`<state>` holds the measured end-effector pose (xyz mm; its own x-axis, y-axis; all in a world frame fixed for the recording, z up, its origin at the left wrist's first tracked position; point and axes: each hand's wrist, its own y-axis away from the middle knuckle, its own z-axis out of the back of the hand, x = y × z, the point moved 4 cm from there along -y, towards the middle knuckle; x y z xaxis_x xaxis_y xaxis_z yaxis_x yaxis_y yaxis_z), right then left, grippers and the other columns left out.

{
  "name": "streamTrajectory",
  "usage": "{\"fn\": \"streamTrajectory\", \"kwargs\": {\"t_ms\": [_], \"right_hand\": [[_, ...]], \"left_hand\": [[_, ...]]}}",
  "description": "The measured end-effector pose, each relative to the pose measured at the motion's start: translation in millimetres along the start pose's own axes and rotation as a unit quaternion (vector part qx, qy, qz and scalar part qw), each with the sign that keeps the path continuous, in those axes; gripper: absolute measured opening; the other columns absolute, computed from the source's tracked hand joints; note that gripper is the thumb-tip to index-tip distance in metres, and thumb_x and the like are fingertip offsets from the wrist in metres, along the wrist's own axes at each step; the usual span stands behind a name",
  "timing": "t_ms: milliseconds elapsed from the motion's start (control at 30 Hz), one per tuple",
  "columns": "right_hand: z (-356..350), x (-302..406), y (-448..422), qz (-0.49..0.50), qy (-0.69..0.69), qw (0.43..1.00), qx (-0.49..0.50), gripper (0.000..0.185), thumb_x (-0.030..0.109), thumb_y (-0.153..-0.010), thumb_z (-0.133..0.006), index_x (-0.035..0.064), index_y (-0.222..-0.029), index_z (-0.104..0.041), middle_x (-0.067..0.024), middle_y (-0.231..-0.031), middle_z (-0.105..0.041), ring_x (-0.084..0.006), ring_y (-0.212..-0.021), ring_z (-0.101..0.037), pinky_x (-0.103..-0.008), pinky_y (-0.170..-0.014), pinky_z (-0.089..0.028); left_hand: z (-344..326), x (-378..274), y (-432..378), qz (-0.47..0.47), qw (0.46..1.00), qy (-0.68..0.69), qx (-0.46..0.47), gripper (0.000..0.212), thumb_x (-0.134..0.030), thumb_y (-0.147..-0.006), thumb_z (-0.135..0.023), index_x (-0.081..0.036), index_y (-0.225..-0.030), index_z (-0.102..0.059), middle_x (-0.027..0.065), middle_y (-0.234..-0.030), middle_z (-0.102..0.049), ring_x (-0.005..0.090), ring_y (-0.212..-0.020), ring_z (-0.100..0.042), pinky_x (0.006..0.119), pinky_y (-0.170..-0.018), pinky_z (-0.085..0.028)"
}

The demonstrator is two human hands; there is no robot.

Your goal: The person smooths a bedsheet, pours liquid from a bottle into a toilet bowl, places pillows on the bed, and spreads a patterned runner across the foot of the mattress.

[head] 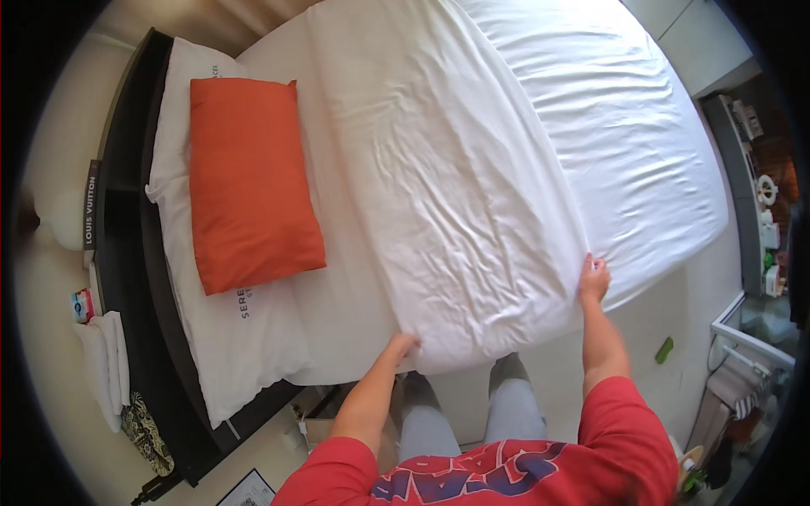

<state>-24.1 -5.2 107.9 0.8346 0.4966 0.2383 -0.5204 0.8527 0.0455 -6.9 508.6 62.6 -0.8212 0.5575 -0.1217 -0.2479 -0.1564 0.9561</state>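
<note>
A white duvet (436, 171), folded into a wide band with many wrinkles, lies across the bed. My left hand (403, 346) pinches its near corner on the pillow side; the fingertips are partly blurred and hidden in the cloth. At the opposite near corner, my right hand (594, 279) grips the edge of the same duvet, thumb pointing away from me. Beyond that edge a white fitted sheet (620, 126) with creases covers the foot of the mattress. Toward the headboard, an orange pillow (253, 183) rests on a white pillow (266, 341) that bears printed writing.
A black headboard (120, 253) runs along the left, with folded white towels (107, 360) and a patterned cloth (145, 430) on its ledge. A grey shelf (737, 190) holding small items stands past the bed's foot. One green object (664, 350) lies on the pale floor (633, 386).
</note>
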Motion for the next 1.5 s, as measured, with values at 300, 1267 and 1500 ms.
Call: {"fn": "streamTrajectory", "kwargs": {"t_ms": [300,1267,1500], "right_hand": [[-12,-16,-15,0.011,0.009,0.99,0.141,0.058,0.054,-0.088,-0.025,0.0087,-0.081,-0.061,-0.0178,-0.08,-0.061,-0.038,-0.075,-0.056,-0.0461,-0.065,-0.043],[-20,15,171,0.829,-0.034,0.271,0.488,0.051,0.046,-0.082,-0.048,0.0154,-0.124,-0.046,-0.0065,-0.137,-0.033,-0.0237,-0.132,-0.018,-0.0461,-0.108,-0.007],[43,132,106,0.695,-0.359,0.516,0.35,0.039,0.012,-0.068,-0.061,0.0071,-0.106,-0.054,-0.0143,-0.101,-0.055,-0.0313,-0.1,-0.052,-0.0404,-0.084,-0.044]], "left_hand": [[-22,20,19,0.074,0.972,-0.103,-0.197,0.033,-0.016,-0.069,-0.055,0.002,-0.096,-0.061,0.0203,-0.098,-0.061,0.0346,-0.094,-0.058,0.038,-0.078,-0.046],[75,-343,29,-0.534,0.62,-0.265,-0.51,0.063,-0.042,-0.077,-0.057,-0.008,-0.127,-0.04,0.0156,-0.133,-0.035,0.0326,-0.124,-0.029,0.05,-0.101,-0.019],[-206,-248,46,-0.713,0.559,-0.408,-0.114,0.072,-0.057,-0.075,-0.049,-0.019,-0.133,-0.033,0.0089,-0.143,-0.021,0.0302,-0.132,-0.014,0.061,-0.101,-0.003]]}}
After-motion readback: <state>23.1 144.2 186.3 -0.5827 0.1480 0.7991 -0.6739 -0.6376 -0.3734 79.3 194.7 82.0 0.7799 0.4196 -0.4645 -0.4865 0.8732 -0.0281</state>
